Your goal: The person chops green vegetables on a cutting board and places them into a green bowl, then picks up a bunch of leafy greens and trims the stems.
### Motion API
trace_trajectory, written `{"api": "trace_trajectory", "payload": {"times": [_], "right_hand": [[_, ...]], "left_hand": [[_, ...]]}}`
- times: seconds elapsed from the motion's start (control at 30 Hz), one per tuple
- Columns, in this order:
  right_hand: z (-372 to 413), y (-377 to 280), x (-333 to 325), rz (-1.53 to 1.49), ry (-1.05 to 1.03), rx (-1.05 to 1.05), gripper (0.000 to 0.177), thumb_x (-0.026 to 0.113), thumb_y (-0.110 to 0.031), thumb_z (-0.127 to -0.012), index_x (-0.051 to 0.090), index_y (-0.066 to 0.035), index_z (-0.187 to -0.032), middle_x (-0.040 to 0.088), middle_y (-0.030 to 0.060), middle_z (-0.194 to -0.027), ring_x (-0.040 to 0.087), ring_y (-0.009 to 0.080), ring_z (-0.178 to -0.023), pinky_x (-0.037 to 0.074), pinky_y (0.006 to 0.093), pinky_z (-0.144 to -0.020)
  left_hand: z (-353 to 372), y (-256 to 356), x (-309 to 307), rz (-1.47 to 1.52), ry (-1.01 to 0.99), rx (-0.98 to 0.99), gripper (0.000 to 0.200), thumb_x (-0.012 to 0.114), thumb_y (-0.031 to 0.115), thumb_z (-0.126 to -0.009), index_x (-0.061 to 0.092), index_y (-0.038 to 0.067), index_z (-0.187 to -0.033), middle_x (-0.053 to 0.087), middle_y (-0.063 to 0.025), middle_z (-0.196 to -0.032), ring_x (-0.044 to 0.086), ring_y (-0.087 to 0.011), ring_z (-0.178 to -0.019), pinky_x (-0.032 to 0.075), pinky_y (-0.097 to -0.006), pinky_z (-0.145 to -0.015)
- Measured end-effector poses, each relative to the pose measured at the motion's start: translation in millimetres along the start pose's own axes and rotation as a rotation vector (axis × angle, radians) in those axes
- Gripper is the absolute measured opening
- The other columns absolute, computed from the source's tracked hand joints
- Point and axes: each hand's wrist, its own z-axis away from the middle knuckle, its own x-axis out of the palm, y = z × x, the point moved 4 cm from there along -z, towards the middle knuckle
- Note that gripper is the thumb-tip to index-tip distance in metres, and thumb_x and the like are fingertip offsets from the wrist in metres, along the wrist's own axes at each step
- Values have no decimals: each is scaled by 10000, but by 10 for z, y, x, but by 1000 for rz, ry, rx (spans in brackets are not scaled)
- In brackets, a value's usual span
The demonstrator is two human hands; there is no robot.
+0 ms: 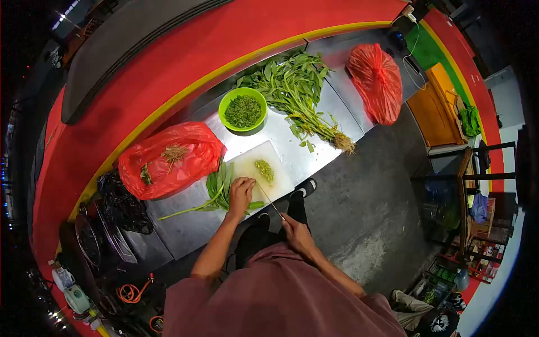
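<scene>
My right hand (296, 231) grips the handle of a knife (270, 201), its blade slanting up and left over the white cutting board (281, 178). My left hand (241, 194) is closed on leafy green stems (220, 188) at the board's left side, beside the blade's tip. The fingers partly hide the stems. On the board lies a small pile of chopped pale green pieces (264, 171). Behind the board stands a lime green bowl (223, 106) holding finely cut greens (242, 111). One long stem sticks out left across the steel table (193, 222).
A bundle of rooted leafy greens (303, 95) lies at the back right. An open red plastic bag (168, 182) with root trimmings sits left, near a black bag (126, 205). A tied red bag (377, 84) rests far right. A red wall (224, 31) runs behind the table.
</scene>
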Motion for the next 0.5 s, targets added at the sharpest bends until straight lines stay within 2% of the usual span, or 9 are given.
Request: {"api": "trace_trajectory", "payload": {"times": [0.03, 0.1, 0.2, 0.3, 0.5], "right_hand": [[-24, 64, 57, 2, -1, 0, 435, 506, -341, -1087, 598, -90, -1430, 689, 274, -828, 724, 425, -768, 532, 480, -694], [-90, 86, 131, -2, 121, -156, 398, 514, -330, -1081, 624, -119, -1400, 682, 286, -826, 706, 464, -764, 526, 516, -662], [-283, 51, 225, 78, 96, -110, 375, 506, -333, -1079, 639, -154, -1381, 679, 296, -839, 685, 498, -815, 525, 549, -686], [-476, -116, 247, 20, 88, -107, 361, 506, -328, -1076, 646, -157, -1362, 674, 303, -830, 669, 511, -850, 524, 559, -713], [-377, -139, 104, 31, 23, -73, 388, 511, -326, -1073, 623, -128, -1387, 688, 313, -922, 683, 493, -953, 537, 535, -794]], "left_hand": [[1, 5, -5, 0, 1, -2, 129, 727, 11, -880, 755, -6, -1004, 679, -148, -922, 653, -340, -875, 518, -418, -797], [6, 16, -15, 14, -3, -4, 132, 720, 4, -883, 753, -12, -1010, 675, -151, -925, 647, -338, -879, 514, -418, -798], [19, 59, -34, 8, 7, 28, 131, 715, -2, -883, 751, -18, -1008, 671, -154, -922, 642, -340, -882, 512, -410, -799], [54, 76, -30, -11, -6, -2, 144, 714, -8, -876, 747, -21, -1015, 679, -163, -945, 648, -352, -902, 518, -416, -818], [54, 20, -25, 17, -5, -29, 175, 715, -11, -865, 744, -10, -1037, 701, -164, -994, 664, -363, -947, 528, -430, -863]]}}
